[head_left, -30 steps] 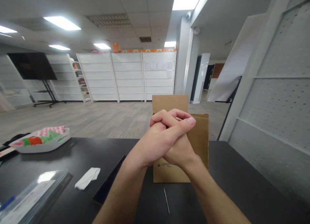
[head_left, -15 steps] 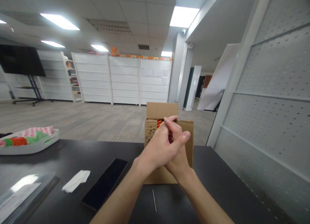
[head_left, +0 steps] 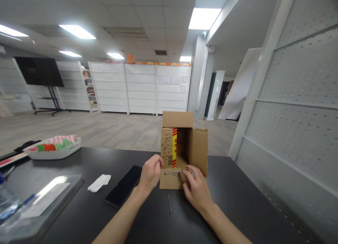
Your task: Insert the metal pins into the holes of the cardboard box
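Note:
An opened cardboard box [head_left: 200, 152] stands on its side on the black table, its flaps spread and its dark inside facing me. Yellow-and-red tape [head_left: 174, 149] runs down its left flap, which is dotted with dark round holes or marks. Along the lower flap [head_left: 170, 183] lies a row of tiny shiny pieces, too small to name. My left hand [head_left: 150, 171] is curled closed by the flap's left side; anything inside it is hidden. At the right end of the row, my right hand [head_left: 196, 188] bends its fingertips together onto the flap, over something I cannot make out.
A thin metal rod [head_left: 169, 203] lies before the box. To the left are a black phone [head_left: 124, 186], a crumpled white tissue [head_left: 99, 182], a clear plastic case [head_left: 50, 201], a water bottle [head_left: 7, 201] and a white basket [head_left: 75, 148] with coloured cloth. A perforated panel [head_left: 295, 131] borders the right.
My hands were clasped together before the box and are now apart. The left has moved left, the right down to the lower flap. The view has turned slightly left.

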### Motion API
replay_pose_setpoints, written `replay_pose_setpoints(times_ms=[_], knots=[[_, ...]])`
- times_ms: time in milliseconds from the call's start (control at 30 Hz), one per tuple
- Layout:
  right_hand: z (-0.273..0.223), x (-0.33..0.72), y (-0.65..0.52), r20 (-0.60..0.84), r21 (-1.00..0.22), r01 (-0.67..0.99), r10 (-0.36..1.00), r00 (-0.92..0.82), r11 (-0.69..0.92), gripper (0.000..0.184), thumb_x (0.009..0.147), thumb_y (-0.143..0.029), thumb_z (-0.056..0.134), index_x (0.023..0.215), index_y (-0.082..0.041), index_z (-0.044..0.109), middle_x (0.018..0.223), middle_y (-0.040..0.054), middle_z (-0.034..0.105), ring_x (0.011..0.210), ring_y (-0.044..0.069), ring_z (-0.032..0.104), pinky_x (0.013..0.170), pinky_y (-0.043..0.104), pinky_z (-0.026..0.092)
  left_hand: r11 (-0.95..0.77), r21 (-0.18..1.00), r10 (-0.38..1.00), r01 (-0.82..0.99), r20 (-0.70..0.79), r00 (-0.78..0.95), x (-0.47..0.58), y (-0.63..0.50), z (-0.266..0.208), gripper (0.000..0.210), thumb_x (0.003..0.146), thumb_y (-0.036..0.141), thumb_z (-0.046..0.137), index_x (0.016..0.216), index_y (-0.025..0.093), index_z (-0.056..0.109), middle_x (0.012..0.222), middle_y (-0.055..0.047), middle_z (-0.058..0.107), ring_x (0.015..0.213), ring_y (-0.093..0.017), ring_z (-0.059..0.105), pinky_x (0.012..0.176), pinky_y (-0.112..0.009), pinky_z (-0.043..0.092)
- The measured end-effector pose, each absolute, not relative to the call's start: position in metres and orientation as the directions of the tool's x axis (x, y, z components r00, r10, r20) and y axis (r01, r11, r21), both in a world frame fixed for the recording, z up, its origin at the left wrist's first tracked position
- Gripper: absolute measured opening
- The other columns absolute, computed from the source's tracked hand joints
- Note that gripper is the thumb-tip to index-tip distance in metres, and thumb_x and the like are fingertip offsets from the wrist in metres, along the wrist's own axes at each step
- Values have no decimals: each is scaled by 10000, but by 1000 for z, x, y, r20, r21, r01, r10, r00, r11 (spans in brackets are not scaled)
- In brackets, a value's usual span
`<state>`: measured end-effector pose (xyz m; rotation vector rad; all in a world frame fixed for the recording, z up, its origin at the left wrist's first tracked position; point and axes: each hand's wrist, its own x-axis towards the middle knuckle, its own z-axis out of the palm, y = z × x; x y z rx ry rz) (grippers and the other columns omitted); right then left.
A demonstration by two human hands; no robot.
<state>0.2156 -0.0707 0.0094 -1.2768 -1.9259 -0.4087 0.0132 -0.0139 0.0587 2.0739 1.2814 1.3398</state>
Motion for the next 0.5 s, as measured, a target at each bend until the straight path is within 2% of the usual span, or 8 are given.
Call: replay_pose_setpoints(times_ms=[167,367,500], knots=[[3,216,-70,764,-111,908,619,-182,404,388,761,-65,454,1102,-182,598,1182,127,541,1124,285,510,944,466,473,-363,595,919,718,356,169,3,-10,18,269,833,143,319,638,203,494,659,2,595,670,-144,564,641,-238,358],[3,213,-72,747,-84,913,632,-208,400,403,774,-72,447,1135,-189,582,1171,128,539,1098,287,516,916,473,482,-300,403,938,865,289,191,4,-7,10,284,884,185,325,772,218,583,767,-33,680,766,-187,645,663,-254,375],[2,212,-71,725,-82,910,651,-227,407,352,782,-71,454,1087,-168,600,1132,129,545,1059,276,524,898,450,485,-270,306,950,913,241,201,7,-6,9,301,902,206,316,850,218,613,838,-61,701,813,-205,660,701,-271,409]])
